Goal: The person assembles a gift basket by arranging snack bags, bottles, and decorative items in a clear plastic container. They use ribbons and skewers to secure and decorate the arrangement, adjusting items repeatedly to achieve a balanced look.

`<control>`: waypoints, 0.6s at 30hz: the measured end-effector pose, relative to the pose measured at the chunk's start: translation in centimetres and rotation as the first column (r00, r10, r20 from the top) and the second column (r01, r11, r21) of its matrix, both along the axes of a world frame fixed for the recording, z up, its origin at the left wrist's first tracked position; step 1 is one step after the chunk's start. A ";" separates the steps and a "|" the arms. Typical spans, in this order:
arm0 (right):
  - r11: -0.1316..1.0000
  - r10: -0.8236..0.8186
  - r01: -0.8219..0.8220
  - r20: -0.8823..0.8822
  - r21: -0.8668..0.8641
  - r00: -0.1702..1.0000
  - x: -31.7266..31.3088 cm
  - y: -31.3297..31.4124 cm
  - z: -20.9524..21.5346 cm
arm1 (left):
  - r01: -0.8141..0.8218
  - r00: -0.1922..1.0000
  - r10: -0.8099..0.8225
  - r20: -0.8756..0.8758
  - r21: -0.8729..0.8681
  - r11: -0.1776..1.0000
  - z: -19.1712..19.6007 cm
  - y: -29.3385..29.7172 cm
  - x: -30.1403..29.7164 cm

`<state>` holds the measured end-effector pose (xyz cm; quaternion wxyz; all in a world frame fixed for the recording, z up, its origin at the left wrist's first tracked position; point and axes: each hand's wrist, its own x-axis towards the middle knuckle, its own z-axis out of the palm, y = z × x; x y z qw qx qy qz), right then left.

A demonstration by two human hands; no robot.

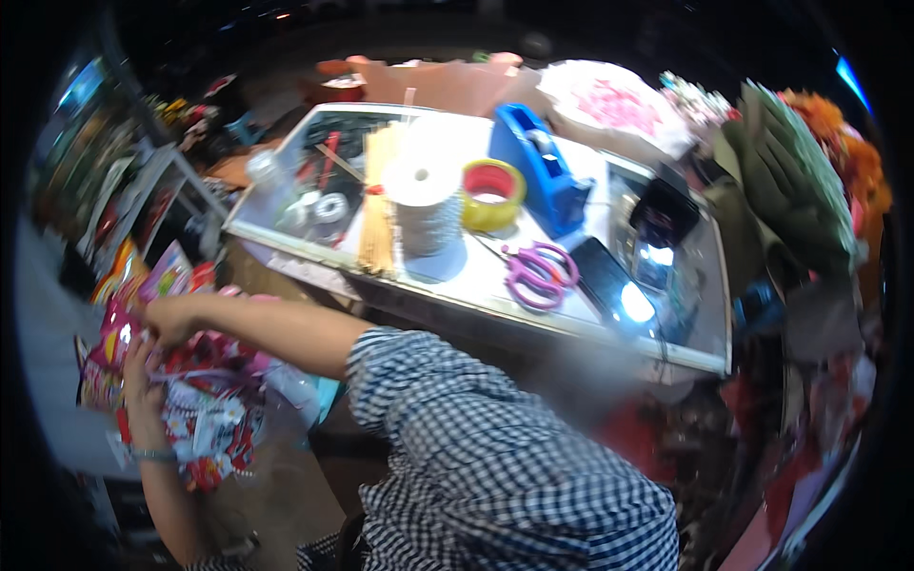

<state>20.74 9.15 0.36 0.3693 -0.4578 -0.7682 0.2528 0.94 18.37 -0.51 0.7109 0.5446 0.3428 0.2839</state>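
Observation:
A bundle of colourful snack packets (205, 409), red, pink and white with clear wrap around it, sits at the lower left. My left hand (138, 381), a thin band on its wrist, grips the bundle's left side from below. My right hand (171, 319) reaches across from a checked sleeve and pinches the bundle's top edge. More bright packets (157, 276) stick out just above that hand. The fingertips are blurred and partly hidden by the wrapping.
A glass-topped table (666, 347) stands ahead with a white spool of cord (426, 205), a yellow tape roll (491, 193), a blue tape dispenser (538, 167), purple scissors (538, 271), wooden sticks (378, 205) and a phone (614, 281). Wrapped flowers (809, 181) lean at the right.

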 end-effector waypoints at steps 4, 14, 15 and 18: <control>0.963 -0.242 0.259 -0.184 0.074 0.953 -1.1 3.4 -1.5 | -0.108 0.994 0.108 0.012 0.033 0.994 -1.9 3.5 -0.7; 0.958 -0.285 0.113 -0.829 -0.263 0.481 -3.7 6.7 -4.0 | -0.140 0.988 0.136 0.076 0.052 0.989 -2.5 3.6 -0.8; 0.946 -0.325 0.174 -0.820 -0.275 0.471 -3.8 6.8 -3.9 | -0.153 0.988 0.152 0.035 0.046 0.987 -2.1 3.4 -0.8; 0.901 -0.430 0.257 -0.808 -0.351 0.403 -4.2 6.8 -3.8 | -0.033 0.999 0.033 0.035 0.011 0.999 -0.5 2.1 -0.5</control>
